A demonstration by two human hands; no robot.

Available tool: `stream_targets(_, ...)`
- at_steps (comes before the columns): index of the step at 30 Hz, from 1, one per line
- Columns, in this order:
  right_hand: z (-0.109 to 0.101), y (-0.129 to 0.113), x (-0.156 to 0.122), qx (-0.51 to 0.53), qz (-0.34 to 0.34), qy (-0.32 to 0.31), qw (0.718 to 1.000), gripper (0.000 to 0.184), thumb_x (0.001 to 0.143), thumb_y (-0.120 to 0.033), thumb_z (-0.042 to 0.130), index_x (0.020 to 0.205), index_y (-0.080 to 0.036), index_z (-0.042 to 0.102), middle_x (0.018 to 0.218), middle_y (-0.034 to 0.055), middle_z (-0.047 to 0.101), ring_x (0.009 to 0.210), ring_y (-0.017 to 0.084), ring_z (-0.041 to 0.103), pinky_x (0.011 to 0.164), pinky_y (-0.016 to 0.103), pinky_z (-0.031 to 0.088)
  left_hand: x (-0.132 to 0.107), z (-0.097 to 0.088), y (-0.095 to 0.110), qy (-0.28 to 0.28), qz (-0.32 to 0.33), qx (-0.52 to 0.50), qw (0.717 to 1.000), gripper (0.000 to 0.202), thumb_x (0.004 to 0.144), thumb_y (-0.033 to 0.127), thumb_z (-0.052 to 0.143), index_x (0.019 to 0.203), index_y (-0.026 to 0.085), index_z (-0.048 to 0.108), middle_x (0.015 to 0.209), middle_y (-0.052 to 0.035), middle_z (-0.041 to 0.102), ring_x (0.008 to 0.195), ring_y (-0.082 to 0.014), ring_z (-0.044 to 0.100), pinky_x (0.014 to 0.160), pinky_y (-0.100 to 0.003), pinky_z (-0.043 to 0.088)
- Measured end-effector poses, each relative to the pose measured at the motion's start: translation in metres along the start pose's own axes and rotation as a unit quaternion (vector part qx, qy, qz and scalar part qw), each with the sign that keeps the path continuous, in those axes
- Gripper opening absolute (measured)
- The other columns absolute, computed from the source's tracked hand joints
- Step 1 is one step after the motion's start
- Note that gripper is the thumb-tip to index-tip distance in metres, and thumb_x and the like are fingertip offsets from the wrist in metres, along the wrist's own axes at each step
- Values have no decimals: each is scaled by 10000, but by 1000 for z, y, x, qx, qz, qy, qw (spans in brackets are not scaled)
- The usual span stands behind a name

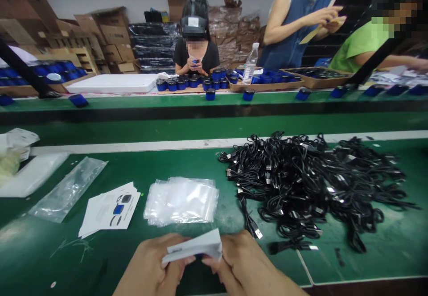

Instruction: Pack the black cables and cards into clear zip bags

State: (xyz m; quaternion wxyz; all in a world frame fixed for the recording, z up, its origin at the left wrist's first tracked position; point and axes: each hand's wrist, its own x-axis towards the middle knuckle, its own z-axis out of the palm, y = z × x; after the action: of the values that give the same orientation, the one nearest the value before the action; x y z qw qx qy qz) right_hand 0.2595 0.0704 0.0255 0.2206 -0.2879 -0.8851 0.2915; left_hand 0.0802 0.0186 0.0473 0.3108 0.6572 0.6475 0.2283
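Green tabletop (130, 167) underlies both hands (157, 258) (242, 256), angled inward, pinching folded paper (195, 248).

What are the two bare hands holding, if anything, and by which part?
A folded white paper sheet: the left hand grips its left end, the right hand its right end.

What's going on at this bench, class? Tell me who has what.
The person's left hand and right hand together hold a white paper, which looks folded, just above the green bench. Beyond it lie clear plastic bags, with printed sheets to their left and a heap of black cables to their right. Across the way, a co-worker in black holds something small and blue near their face.
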Motion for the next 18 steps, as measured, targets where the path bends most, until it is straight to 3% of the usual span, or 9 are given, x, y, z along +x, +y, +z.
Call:
stream_targets(4,23,7,11,-24,84,49,995,398,944,-243,286,786,-122,631,636,104,648,556,203,605,533,288,363,20,4,-8,28,-54,-27,998,273,850,283,360,746,187,594,740,-54,656,671,-209,656,664,-291,475)
stream_targets(7,7,11,23,17,104,14,994,394,967,-308,325,748,-154,615,611,55,626,571,178,595,555,262,386,32,-10,-12,-37,-78,-58,995,369,874,375,369,611,190,551,506,-3,562,526,-194,632,582,-284,488)
stream_targets(9,-16,13,30,89,90,-29,992,240,920,-354,479,956,-160,616,801,49,664,708,173,611,637,250,434,34,-23,-12,-90,-75,-82,990,386,855,415,436,553,194,528,426,35,506,473,-173,608,549,-264,482)
stream_targets(10,-29,14,34,129,81,-47,987,333,873,-369,563,1134,-163,560,962,67,654,805,180,605,693,261,453,34,-29,-11,-106,-67,-93,988,359,841,410,471,569,187,543,445,40,526,482,-163,606,548,-254,479)
stream_targets(12,-49,15,43,201,63,-74,975,714,781,-390,677,1374,-164,350,1218,111,547,969,199,563,798,300,467,34,-37,-10,-114,-49,-110,986,272,824,382,509,674,171,593,544,38,591,511,-143,603,543,-233,468)
stream_targets(14,-57,16,54,269,78,-67,958,811,781,-435,662,1423,-145,261,1268,134,500,1018,204,547,839,326,471,35,-38,-10,-94,-35,-117,988,242,829,366,505,751,166,615,594,35,610,537,-137,598,561,-232,462)
stream_targets(18,-45,15,74,379,212,-21,900,732,869,-454,543,1424,-100,222,1203,165,550,978,190,611,824,333,509,41,-28,-17,24,-47,-99,994,300,867,395,427,762,168,592,627,-2,616,636,-187,614,639,-287,449)
